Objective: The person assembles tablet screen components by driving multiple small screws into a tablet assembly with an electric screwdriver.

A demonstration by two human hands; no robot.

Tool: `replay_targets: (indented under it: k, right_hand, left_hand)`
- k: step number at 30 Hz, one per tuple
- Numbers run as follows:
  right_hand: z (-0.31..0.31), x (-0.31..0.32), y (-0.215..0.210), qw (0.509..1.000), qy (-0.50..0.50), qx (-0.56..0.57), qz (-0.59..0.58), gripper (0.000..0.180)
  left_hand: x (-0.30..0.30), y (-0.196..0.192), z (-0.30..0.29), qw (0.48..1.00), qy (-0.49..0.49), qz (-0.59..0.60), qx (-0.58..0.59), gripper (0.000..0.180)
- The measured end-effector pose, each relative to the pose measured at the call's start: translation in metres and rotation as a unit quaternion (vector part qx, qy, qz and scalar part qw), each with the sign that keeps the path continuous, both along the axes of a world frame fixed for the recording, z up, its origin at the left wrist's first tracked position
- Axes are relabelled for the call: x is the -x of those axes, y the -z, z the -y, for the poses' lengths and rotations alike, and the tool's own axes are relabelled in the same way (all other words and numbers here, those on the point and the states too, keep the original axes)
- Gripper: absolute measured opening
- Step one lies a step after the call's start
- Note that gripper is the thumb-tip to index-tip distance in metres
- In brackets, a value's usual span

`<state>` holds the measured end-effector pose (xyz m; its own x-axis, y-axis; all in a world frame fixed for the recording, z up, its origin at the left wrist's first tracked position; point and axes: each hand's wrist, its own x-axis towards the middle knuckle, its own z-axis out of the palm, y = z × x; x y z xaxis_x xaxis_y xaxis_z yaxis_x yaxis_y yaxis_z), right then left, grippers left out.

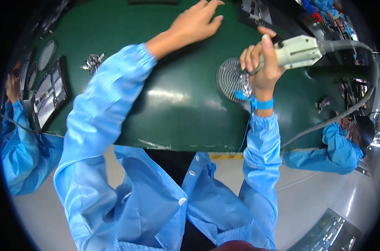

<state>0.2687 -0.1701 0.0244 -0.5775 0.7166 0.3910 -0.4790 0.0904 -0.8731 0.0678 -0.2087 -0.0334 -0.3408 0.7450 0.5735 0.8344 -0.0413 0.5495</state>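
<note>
Green surface (177, 108) below: right hand (263, 62) grips a pale power tool (296, 51) over a round mesh disc (231, 79); left hand (196, 23) reaches far, fingers spread, empty. Metal clips (92, 62) sit left.

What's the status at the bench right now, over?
Right hand gripping powered screwdriver over round mesh disc. Left hand flat on green mat, empty. Nothing blocking disc.

- Our round mesh disc (230, 79) lies on the worktop (177, 113), right of centre.
- Just beside it on the right, our right hand (263, 67) grips the power screwdriver (296, 52).
- Our left hand (196, 25) rests behind, at the far edge.
- The metal clips (92, 62) lie far left, with the tray (51, 94) beyond them.
</note>
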Motion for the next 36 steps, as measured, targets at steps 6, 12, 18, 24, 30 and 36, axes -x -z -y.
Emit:
replay_targets:
  k: [6,12,18,24,30,36]
  right_hand:
    - [0.008,0.002,0.006,0.999,0.024,0.029,0.03,0.022]
    - [-0.001,-0.006,0.006,0.998,0.031,0.048,0.035,0.021]
    - [-0.002,-0.006,0.005,0.997,0.039,0.045,0.039,0.019]
    - [-0.006,-0.004,0.007,0.997,0.066,0.028,0.034,0.018]
    - [-0.015,-0.006,0.01,0.994,0.097,-0.007,0.04,0.02]
    - [-0.017,-0.011,0.009,0.997,0.066,-0.006,0.029,0.021]
  left_hand:
    - [0.025,0.014,-0.153,0.97,-0.114,0.155,0.148,0.107]
    - [0.016,0.001,-0.22,0.936,-0.094,0.095,0.326,0.112]
    - [0.01,-0.016,-0.215,0.95,-0.096,0.273,0.115,0.072]
    - [0.057,-0.054,-0.109,0.934,0.058,0.33,-0.123,0.051]
    - [0.027,-0.066,0.113,0.905,0.055,0.421,-0.03,0.069]
    - [-0.055,-0.007,0.238,0.888,-0.029,0.457,0.036,0.075]
